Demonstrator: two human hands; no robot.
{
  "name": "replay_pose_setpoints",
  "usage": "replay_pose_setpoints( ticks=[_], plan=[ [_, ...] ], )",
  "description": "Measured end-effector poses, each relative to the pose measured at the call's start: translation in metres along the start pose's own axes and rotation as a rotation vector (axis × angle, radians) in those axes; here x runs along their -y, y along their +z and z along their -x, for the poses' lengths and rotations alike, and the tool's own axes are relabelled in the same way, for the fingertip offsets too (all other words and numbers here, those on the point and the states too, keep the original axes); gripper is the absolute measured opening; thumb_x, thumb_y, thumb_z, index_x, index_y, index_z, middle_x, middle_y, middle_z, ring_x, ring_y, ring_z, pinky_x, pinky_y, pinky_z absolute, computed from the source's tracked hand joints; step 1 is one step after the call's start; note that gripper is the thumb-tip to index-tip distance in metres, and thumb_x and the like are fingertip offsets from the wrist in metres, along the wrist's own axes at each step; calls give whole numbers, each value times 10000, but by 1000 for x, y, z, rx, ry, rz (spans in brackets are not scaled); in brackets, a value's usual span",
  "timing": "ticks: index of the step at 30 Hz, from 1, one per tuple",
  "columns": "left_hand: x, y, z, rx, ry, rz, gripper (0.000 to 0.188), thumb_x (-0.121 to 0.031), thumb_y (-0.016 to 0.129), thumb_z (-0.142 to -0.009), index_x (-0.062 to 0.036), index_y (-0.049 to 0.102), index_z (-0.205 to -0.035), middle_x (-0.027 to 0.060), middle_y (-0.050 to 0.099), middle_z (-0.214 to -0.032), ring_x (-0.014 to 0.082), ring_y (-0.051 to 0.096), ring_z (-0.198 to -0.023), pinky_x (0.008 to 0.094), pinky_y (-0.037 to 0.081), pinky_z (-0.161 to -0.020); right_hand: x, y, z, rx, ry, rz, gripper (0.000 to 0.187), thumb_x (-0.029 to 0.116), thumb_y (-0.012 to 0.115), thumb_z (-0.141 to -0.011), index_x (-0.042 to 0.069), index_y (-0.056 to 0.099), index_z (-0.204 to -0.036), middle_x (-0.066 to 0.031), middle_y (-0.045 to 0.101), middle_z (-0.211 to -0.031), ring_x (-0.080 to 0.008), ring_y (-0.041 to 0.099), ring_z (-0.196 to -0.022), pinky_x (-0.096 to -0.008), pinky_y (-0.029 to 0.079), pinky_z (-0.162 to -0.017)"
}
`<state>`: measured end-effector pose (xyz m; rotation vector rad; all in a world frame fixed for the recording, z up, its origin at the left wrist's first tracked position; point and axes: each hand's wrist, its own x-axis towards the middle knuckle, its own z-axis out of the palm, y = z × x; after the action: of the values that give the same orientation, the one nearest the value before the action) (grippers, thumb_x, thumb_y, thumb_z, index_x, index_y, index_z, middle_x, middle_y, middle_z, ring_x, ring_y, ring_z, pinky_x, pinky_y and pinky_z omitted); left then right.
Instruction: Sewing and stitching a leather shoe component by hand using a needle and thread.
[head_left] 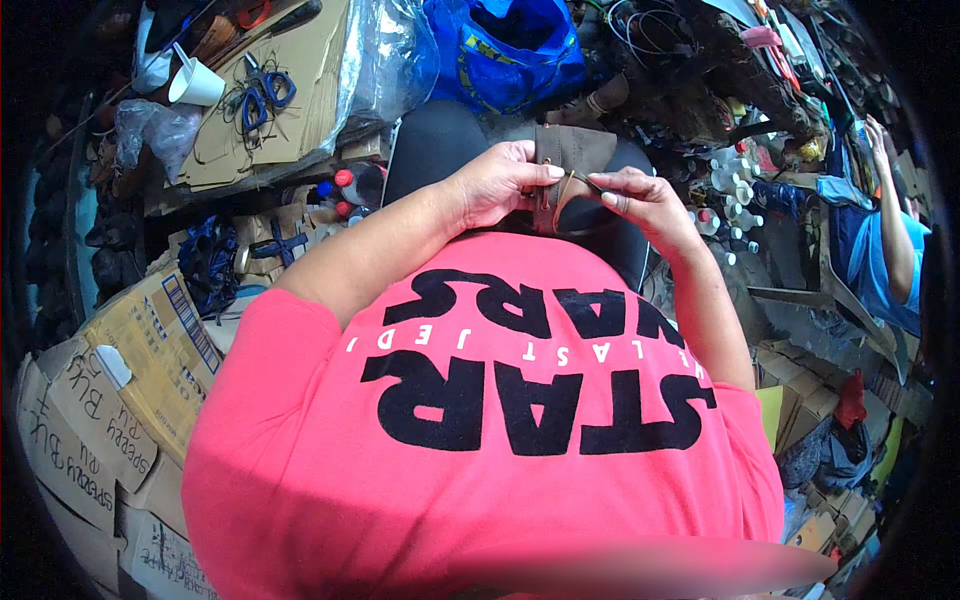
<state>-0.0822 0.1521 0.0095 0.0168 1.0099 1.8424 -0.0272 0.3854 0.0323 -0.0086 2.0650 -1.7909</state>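
Over my lap lies a brown leather shoe upper (582, 150) with a row of holes along one edge. My left hand (505, 185) is closed on it, thumb and fingers pinching that edge. A thin tan lace (564, 188) comes out near the left thumb and loops down. Just to the right, my right hand (645, 200) is closed in a pinch on something thin and dark, which I cannot make out as lace end or tool. Its tip points toward the left thumb. The underside of the upper is hidden by my hands and shirt.
Blue-handled scissors (266, 102) rest on stacked cardboard (225, 155), with a white cup (197, 82) nearby. A blue bag (505, 75) stands ahead. Several small bottles (735, 190) are at right. Cardboard boxes (155, 350) fill the left. Another person's blue sleeve (875, 255) shows far right.
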Motion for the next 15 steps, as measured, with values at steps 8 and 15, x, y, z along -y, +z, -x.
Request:
replay_pose_setpoints(
  ticks=[8, 15],
  plan=[
    [11, -8, 2, -73, -80, -84, 158, -142, 583, -873, -72, 587, -1016, 38, 645, -879, 132, 621, -756, 333, 499, -711, -17, 20, -4, -8, 173, -267, 194, 93, 676, -823, 10, 658, -998, -12, 639, -884, -91, 591, -843, -221, 458, -797],
    [12, -13, 3, -46, -53, -113, 149, -121, 560, -883, -77, 582, -1024, 29, 637, -878, 125, 614, -754, 309, 502, -701, -16, 34, -18, -58, 122, -268, 126, 84, 685, -816, 7, 633, -901, -20, 640, -840, -79, 578, -774, -216, 462, -732]
  ],
)
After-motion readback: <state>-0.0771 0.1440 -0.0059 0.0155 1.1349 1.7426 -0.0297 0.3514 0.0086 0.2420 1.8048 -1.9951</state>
